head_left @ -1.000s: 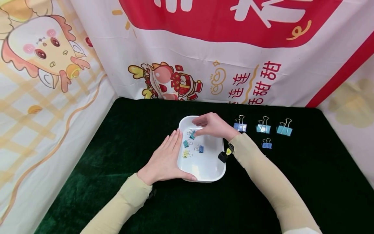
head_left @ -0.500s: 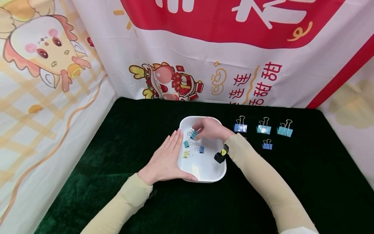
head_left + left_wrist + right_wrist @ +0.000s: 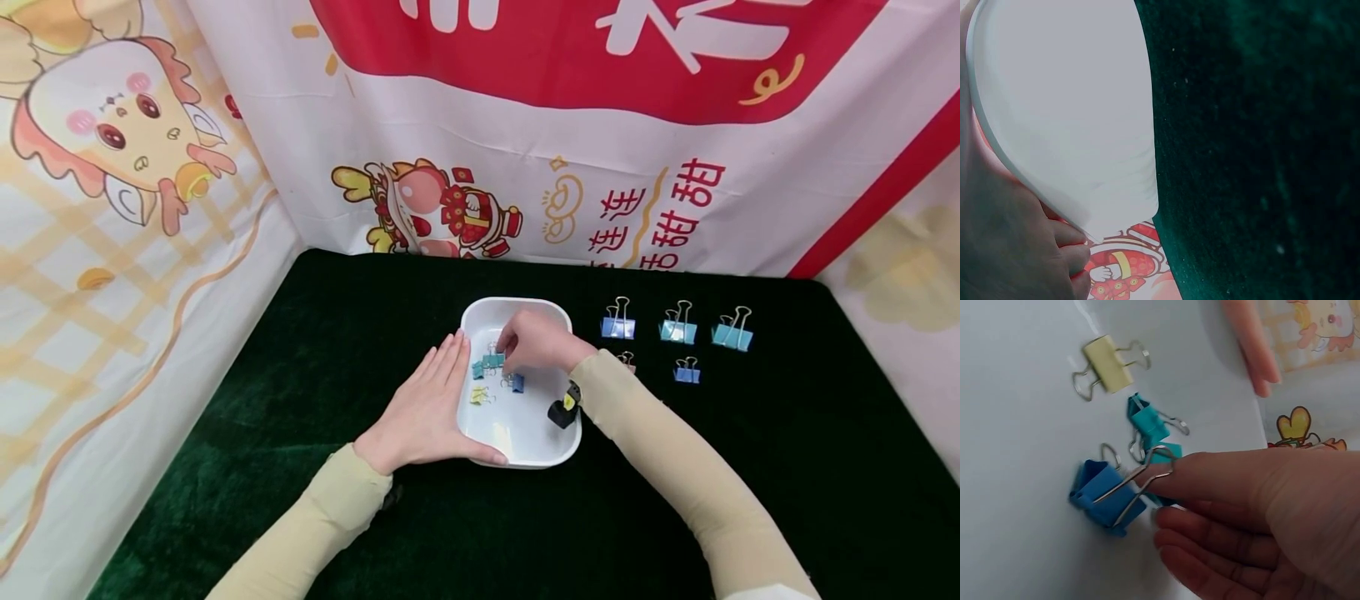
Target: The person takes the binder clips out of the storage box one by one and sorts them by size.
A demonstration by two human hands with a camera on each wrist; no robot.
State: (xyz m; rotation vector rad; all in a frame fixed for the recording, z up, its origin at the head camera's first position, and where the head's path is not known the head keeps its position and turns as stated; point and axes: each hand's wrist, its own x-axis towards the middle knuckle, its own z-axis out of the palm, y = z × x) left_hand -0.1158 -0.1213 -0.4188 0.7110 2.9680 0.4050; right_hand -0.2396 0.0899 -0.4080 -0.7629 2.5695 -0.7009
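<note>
Resting along the left side of a white plastic tray (image 3: 525, 450), my left hand (image 3: 420, 408) has its fingers straight, with the thumb at the near rim. My right hand (image 3: 542, 342) reaches inside and pinches a teal binder clip (image 3: 492, 361), partly hidden behind the thumb in the right wrist view. Just beside it lies another teal binder clip (image 3: 1147, 419). A blue binder clip (image 3: 1107, 494) lies close by, its wire handle overlapping my thumb in that view. Farther off in the tray is a yellow binder clip (image 3: 1108, 364).
Right of the tray, a violet-blue clip (image 3: 618, 327), a light-blue clip (image 3: 678, 332) and a large teal clip (image 3: 732, 337) stand in a row. Nearer are a small blue clip (image 3: 686, 375) and a pinkish clip (image 3: 628, 362), partly behind the sleeve. Dark green cloth (image 3: 480, 533) covers the table.
My right hand has closed its fingers at the teal clip and shifted it slightly toward me, turning it beside the other teal clip. The left hand has stayed still.
</note>
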